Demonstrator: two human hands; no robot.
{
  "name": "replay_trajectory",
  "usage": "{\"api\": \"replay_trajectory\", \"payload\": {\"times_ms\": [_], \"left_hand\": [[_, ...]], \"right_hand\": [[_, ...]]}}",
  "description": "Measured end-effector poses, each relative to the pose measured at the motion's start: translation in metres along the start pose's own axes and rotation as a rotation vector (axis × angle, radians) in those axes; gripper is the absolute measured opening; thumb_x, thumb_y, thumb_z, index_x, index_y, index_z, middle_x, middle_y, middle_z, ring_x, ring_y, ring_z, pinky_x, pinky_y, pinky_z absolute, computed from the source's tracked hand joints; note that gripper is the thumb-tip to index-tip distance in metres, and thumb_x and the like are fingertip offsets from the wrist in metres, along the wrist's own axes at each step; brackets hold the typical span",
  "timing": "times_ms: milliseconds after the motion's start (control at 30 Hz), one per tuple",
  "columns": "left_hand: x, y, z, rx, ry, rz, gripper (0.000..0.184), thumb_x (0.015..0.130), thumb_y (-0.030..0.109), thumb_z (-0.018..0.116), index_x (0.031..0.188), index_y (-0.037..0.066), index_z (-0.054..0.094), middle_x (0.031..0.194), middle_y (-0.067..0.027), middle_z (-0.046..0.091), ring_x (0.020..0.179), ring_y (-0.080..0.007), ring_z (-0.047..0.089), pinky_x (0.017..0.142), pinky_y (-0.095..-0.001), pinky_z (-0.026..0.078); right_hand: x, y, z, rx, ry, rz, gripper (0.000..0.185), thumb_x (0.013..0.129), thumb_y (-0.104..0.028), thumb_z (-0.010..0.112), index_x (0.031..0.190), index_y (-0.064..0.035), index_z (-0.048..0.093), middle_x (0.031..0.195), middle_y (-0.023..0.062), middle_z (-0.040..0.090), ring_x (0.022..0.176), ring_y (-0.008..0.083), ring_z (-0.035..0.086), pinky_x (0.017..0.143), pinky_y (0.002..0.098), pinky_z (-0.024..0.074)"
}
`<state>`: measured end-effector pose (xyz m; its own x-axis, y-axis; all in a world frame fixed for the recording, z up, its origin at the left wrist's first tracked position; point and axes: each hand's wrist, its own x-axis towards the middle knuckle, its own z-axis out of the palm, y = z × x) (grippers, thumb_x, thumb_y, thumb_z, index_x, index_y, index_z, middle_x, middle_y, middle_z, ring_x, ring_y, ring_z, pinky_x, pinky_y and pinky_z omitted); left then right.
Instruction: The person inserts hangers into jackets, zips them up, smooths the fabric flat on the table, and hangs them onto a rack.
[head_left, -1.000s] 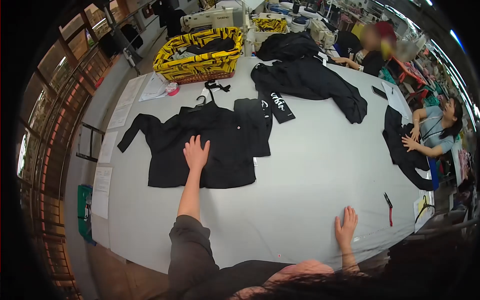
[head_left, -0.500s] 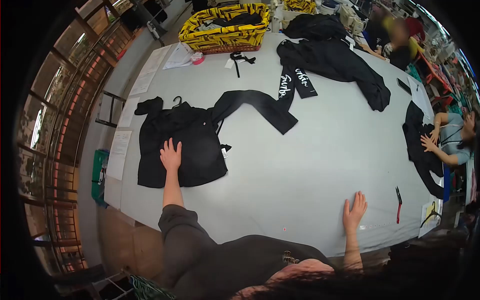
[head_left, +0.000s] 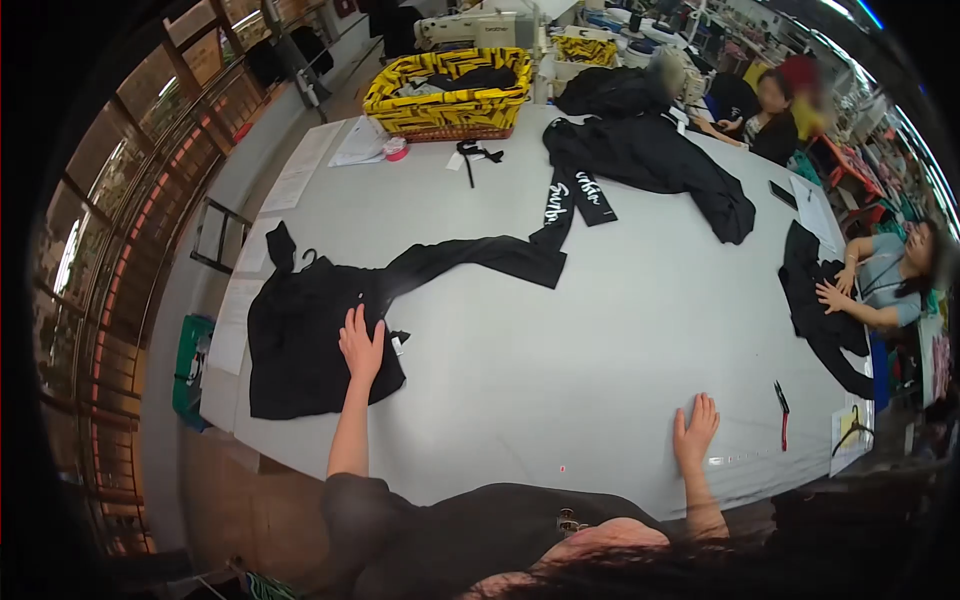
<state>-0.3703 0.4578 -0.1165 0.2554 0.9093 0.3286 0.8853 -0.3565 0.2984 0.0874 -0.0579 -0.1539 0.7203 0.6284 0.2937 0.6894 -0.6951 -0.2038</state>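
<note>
My left hand [head_left: 361,347] lies with fingers spread on the right part of a black garment [head_left: 305,345] at the left of the table. One long sleeve of that garment stretches right toward the middle, and a hanger hook shows at its collar. A white tag [head_left: 398,345] shows at its right edge. My right hand [head_left: 696,432] rests flat on the grey table [head_left: 560,385] near the front edge, fingers out, holding nothing. Right of it lie red-handled snips [head_left: 783,425]. Another black garment [head_left: 660,165], with white lettering on a sleeve, lies at the back.
A yellow-and-black lined basket [head_left: 447,95] stands at the back left, beside papers and a pink tape roll [head_left: 396,150]. A black strap [head_left: 478,158] lies in front. At the right, a co-worker's hands [head_left: 838,292] rest on a black garment [head_left: 820,310]. A phone [head_left: 783,194] lies behind.
The left garment has shifted left across the table and its right sleeve now stretches out. My left hand has moved left with it, lately toward the garment's right side. My right hand stays on the table.
</note>
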Motion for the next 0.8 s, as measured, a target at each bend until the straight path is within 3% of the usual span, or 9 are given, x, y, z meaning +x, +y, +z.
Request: {"api": "replay_trajectory", "payload": {"times_ms": [100, 133, 233, 400, 500, 567, 667, 700, 800], "left_hand": [[-0.011, 0.017, 0.012, 0.105, -0.222, 0.166, 0.056, 0.094, 0.04, 0.06, 0.142, 0.011, 0.051, 0.149, -0.013, 0.046, 0.118, -0.036, 0.05, 0.101, -0.0496, 0.039], [-0.01, 0.014, 0.018, 0.117, -0.18, 0.132, 0.05, 0.097, 0.039, 0.056, 0.139, 0.011, 0.055, 0.146, -0.0115, 0.05, 0.116, -0.0346, 0.052, 0.098, -0.0482, 0.04], [0.029, -0.033, 0.048, 0.293, -0.037, -0.137, 0.043, 0.101, 0.037, 0.046, 0.136, 0.013, 0.056, 0.138, -0.0105, 0.056, 0.117, -0.0345, 0.053, 0.094, -0.0512, 0.044], [0.094, -0.049, 0.052, 0.363, -0.279, -0.494, 0.044, 0.097, 0.035, 0.052, 0.132, 0.008, 0.057, 0.13, -0.0099, 0.059, 0.116, -0.0318, 0.054, 0.092, -0.0484, 0.047], [0.074, 0.017, 0.038, 0.234, -0.096, -0.279, 0.045, 0.095, 0.027, 0.057, 0.135, 0.006, 0.055, 0.133, -0.0133, 0.057, 0.118, -0.0349, 0.052, 0.096, -0.0486, 0.045], [0.054, 0.046, 0.051, 0.006, 0.012, 0.026, 0.052, 0.092, 0.021, 0.063, 0.14, 0.005, 0.049, 0.138, -0.0176, 0.053, 0.122, -0.0389, 0.049, 0.1, -0.0505, 0.043], [0.021, 0.1, 0.063, -0.13, -0.05, 0.335, 0.058, 0.092, 0.018, 0.063, 0.145, 0.005, 0.042, 0.146, -0.0187, 0.045, 0.127, -0.0408, 0.046, 0.104, -0.0513, 0.039], [0.016, 0.12, 0.064, -0.141, -0.129, 0.382, 0.066, 0.091, 0.018, 0.064, 0.149, 0.006, 0.036, 0.152, -0.0206, 0.038, 0.132, -0.0419, 0.043, 0.107, -0.0502, 0.037], [0.018, 0.166, 0.085, -0.209, -0.123, 0.49, 0.067, 0.092, 0.021, 0.064, 0.151, 0.006, 0.034, 0.151, -0.0213, 0.037, 0.127, -0.0409, 0.046, 0.106, -0.0482, 0.039]], "right_hand": [[-0.001, -0.001, -0.004, 0.001, 0.019, 0.007, 0.055, 0.094, -0.03, 0.061, 0.136, 0.0027, 0.05, 0.145, 0.0176, 0.049, 0.139, 0.0376, 0.039, 0.116, 0.0566, 0.0238], [-0.001, -0.002, -0.006, 0.007, 0.023, 0.007, 0.055, 0.094, -0.031, 0.061, 0.136, 0.0028, 0.05, 0.145, 0.0177, 0.049, 0.139, 0.0376, 0.038, 0.116, 0.0567, 0.0238], [0.001, -0.001, -0.008, 0.006, 0.033, 0.015, 0.057, 0.093, -0.033, 0.061, 0.136, 0.0028, 0.05, 0.145, 0.0175, 0.049, 0.139, 0.0371, 0.038, 0.116, 0.0567, 0.024], [-0.003, 0.0, -0.006, 0.024, 0.046, 0.044, 0.057, 0.092, -0.035, 0.061, 0.136, 0.0012, 0.051, 0.145, 0.0168, 0.049, 0.139, 0.0356, 0.038, 0.117, 0.0565, 0.024], [-0.005, 0.003, -0.004, 0.052, 0.047, 0.058, 0.057, 0.092, -0.035, 0.061, 0.136, 0.0007, 0.052, 0.146, 0.0164, 0.048, 0.14, 0.0352, 0.038, 0.117, 0.0565, 0.0233], [-0.005, 0.003, -0.004, 0.058, 0.043, 0.066, 0.058, 0.092, -0.036, 0.061, 0.136, 0.0005, 0.052, 0.146, 0.0159, 0.048, 0.14, 0.0349, 0.038, 0.117, 0.0565, 0.023], [-0.004, 0.002, -0.005, 0.061, 0.032, 0.075, 0.057, 0.092, -0.037, 0.061, 0.136, -0.0004, 0.052, 0.146, 0.0149, 0.049, 0.14, 0.0342, 0.038, 0.117, 0.0559, 0.0229], [-0.005, 0.002, -0.005, 0.056, 0.037, 0.085, 0.057, 0.092, -0.037, 0.061, 0.136, -0.0008, 0.052, 0.146, 0.0145, 0.049, 0.14, 0.0339, 0.038, 0.117, 0.0556, 0.0229], [-0.007, 0.006, -0.002, 0.033, 0.041, 0.082, 0.058, 0.093, -0.039, 0.059, 0.137, -0.0023, 0.052, 0.147, 0.0132, 0.048, 0.14, 0.0324, 0.038, 0.118, 0.0545, 0.023]]}}
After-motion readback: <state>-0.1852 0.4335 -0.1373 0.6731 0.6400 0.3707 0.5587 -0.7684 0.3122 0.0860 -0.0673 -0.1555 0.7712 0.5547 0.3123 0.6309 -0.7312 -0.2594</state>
